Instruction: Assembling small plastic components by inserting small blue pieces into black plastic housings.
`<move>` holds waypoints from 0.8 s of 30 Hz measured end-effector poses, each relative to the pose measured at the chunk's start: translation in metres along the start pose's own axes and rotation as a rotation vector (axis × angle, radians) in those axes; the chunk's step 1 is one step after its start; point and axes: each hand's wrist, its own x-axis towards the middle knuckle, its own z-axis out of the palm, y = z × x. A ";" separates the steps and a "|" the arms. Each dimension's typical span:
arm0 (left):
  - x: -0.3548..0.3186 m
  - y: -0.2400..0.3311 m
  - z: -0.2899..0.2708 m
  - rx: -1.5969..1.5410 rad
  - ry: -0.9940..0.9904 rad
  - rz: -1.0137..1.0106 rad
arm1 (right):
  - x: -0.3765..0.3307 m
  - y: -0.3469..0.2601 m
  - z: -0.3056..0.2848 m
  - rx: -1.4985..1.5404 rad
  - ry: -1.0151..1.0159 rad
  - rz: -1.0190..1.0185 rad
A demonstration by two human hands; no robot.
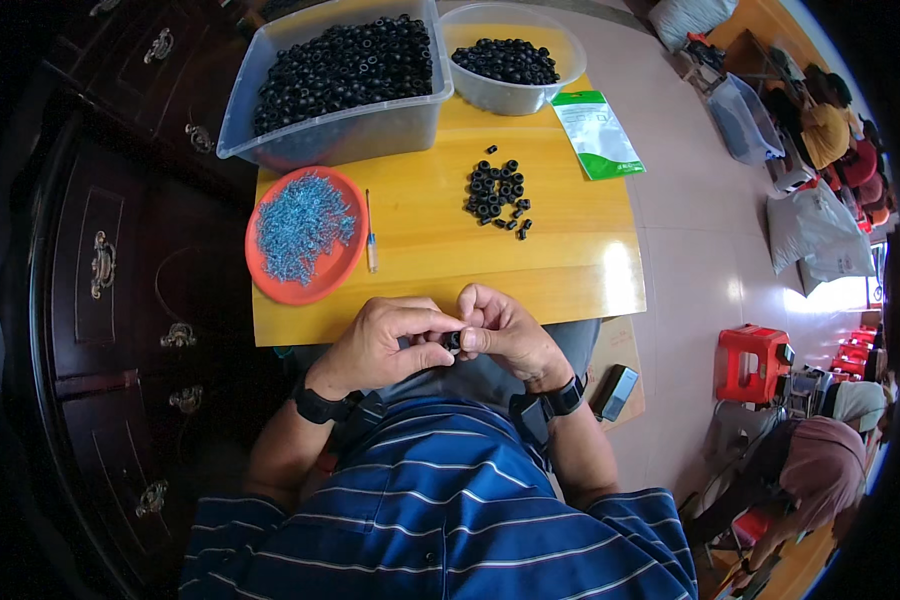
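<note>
Here both hands pinch one small black ring (454,341) just off the near edge of the yellow table (570,270).

From the head view, the left hand (385,345) and right hand (505,335) meet, fingertips closed on it. Farther off lie a loose pile of rings (497,193), an orange plate (310,285) of blue screws at left, and two clear tubs (335,125) of rings beyond.

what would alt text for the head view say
A person's left hand and right hand pinch a small black ring together over a wooden table holding loose black rings, two ring-filled tubs, and an orange plate of small blue metal pieces.
</note>
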 end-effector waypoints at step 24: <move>-0.010 -0.003 0.014 0.082 0.244 0.128 | 0.005 0.006 0.009 0.006 0.050 -0.085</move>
